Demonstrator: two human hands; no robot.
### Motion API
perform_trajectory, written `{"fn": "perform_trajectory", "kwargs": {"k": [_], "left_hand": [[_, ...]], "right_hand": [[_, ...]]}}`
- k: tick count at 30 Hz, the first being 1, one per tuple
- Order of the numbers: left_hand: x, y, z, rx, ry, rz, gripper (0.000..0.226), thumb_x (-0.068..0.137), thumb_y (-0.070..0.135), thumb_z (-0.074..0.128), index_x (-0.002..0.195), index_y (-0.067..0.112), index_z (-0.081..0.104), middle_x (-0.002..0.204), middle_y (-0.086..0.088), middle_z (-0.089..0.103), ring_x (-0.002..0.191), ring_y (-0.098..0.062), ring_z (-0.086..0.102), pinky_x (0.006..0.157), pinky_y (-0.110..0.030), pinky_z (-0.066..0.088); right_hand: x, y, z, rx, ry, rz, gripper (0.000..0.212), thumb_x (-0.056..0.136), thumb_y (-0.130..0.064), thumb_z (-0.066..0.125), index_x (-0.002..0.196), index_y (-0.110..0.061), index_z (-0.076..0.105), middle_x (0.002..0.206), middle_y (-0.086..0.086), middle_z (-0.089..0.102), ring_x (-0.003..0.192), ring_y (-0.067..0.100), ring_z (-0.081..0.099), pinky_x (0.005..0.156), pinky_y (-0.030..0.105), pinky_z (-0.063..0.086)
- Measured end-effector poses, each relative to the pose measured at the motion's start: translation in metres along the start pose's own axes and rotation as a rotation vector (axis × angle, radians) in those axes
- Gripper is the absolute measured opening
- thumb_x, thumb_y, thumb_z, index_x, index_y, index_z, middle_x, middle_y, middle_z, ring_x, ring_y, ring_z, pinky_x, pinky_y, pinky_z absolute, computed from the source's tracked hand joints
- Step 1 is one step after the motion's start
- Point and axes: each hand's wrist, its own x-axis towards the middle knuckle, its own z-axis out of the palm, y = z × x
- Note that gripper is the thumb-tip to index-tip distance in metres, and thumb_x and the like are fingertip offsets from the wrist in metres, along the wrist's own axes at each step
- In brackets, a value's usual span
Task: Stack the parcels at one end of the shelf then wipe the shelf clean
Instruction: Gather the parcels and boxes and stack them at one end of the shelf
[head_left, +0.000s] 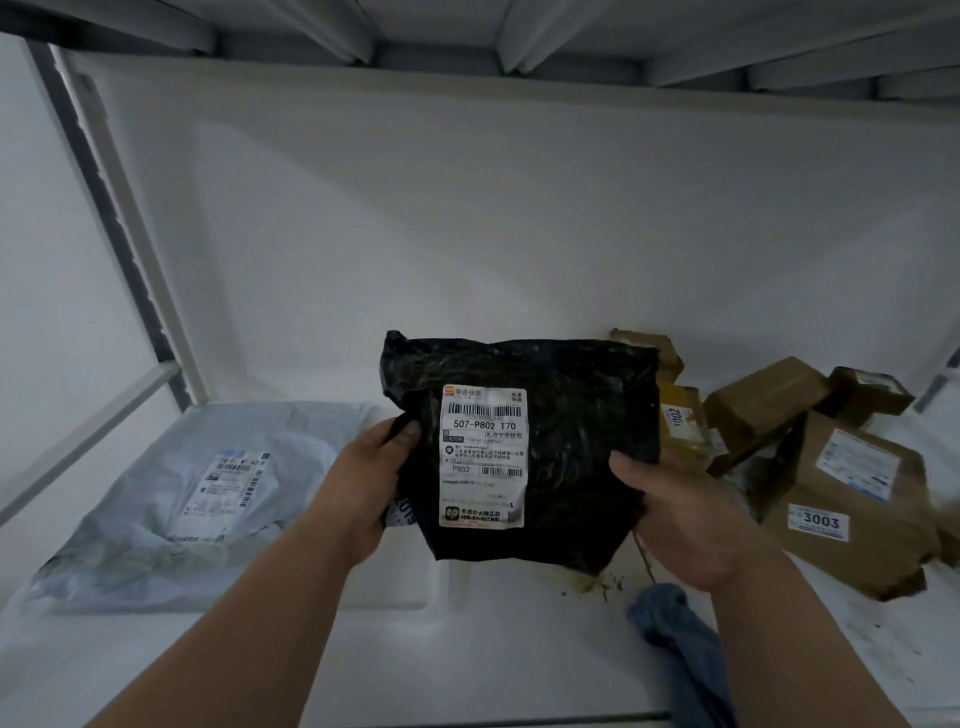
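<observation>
A black plastic parcel with a white shipping label is held upright above the middle of the white shelf. My left hand grips its left edge and my right hand grips its right edge. A pale grey mailer bag lies flat at the left end of the shelf. Several brown cardboard parcels are piled at the right end, one marked 3003. A blue cloth hangs under my right wrist, over the shelf's front.
A brown dirty stain marks the shelf just under the black parcel. More specks of dirt lie on the shelf at the right front. A metal upright stands at the left, and the shelf above hangs overhead.
</observation>
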Motion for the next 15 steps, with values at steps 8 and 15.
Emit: {"fn": "perform_trajectory", "kwargs": {"k": [8,15], "left_hand": [[0.002,-0.017,0.016,-0.079,0.05,-0.029,0.019,0.097,0.023,0.053,0.111,0.021,0.066,0.104,-0.007,0.074,0.094,-0.033,0.07,0.077,-0.051,0.056],[0.001,-0.011,0.029,-0.193,-0.118,-0.04,0.038,0.082,-0.001,0.062,0.12,0.002,0.057,0.117,-0.023,0.066,0.104,-0.041,0.064,0.086,-0.048,0.052]], "right_hand": [[-0.007,-0.013,-0.033,0.11,0.326,-0.02,0.028,0.098,-0.002,0.047,0.116,-0.011,0.067,0.117,0.009,0.071,0.103,0.022,0.069,0.082,0.036,0.05],[-0.009,-0.02,-0.043,0.142,0.24,0.024,0.049,0.079,-0.009,0.066,0.127,-0.019,0.062,0.117,0.007,0.071,0.105,0.026,0.069,0.085,0.041,0.052]]}}
